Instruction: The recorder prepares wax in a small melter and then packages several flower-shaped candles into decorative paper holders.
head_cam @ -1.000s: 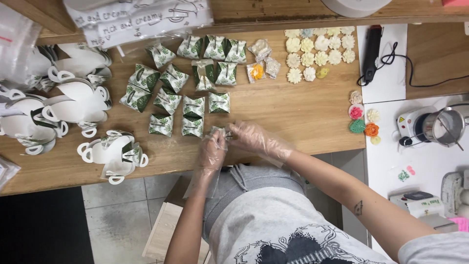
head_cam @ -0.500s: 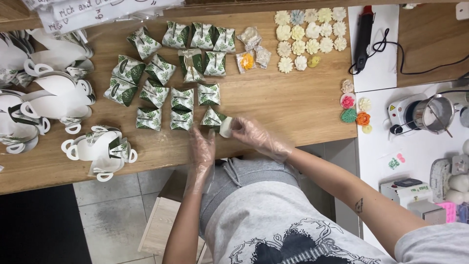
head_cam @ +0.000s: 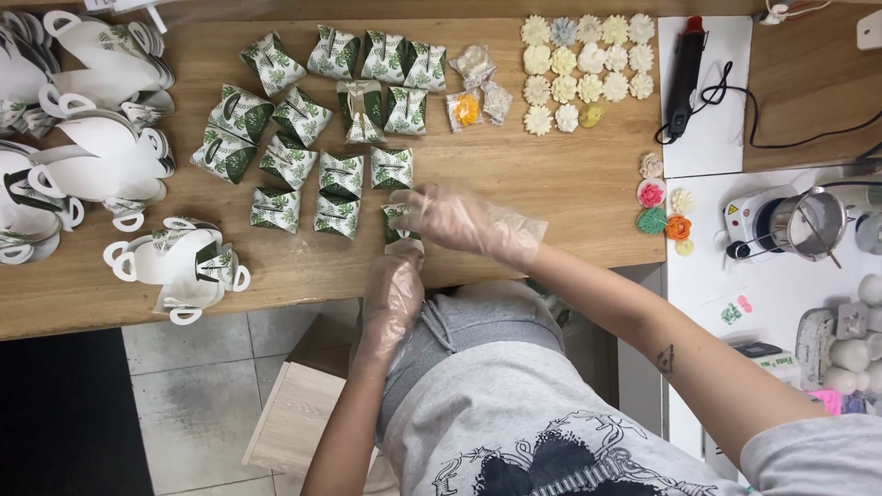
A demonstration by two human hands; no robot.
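Both my hands wear clear plastic gloves. My right hand [head_cam: 448,219] lies over a small green leaf-print pillow box [head_cam: 395,219] at the near edge of the wooden table [head_cam: 551,197], fingers closed on its top. My left hand [head_cam: 393,287] grips the same box from below. Several folded boxes of the same print [head_cam: 322,188] lie in rows just left and beyond.
Flat white box blanks with round handles [head_cam: 175,262] pile up at the left. Cream flower-shaped pieces [head_cam: 579,73] lie far right on the table, coloured ones [head_cam: 666,220] at its edge. A black glue gun [head_cam: 687,64] rests on white paper. A metal pot [head_cam: 808,225] stands right.
The white round piece held beside the box half a second ago is out of sight. My right hand has come over the box, and my left hand has dropped under it.
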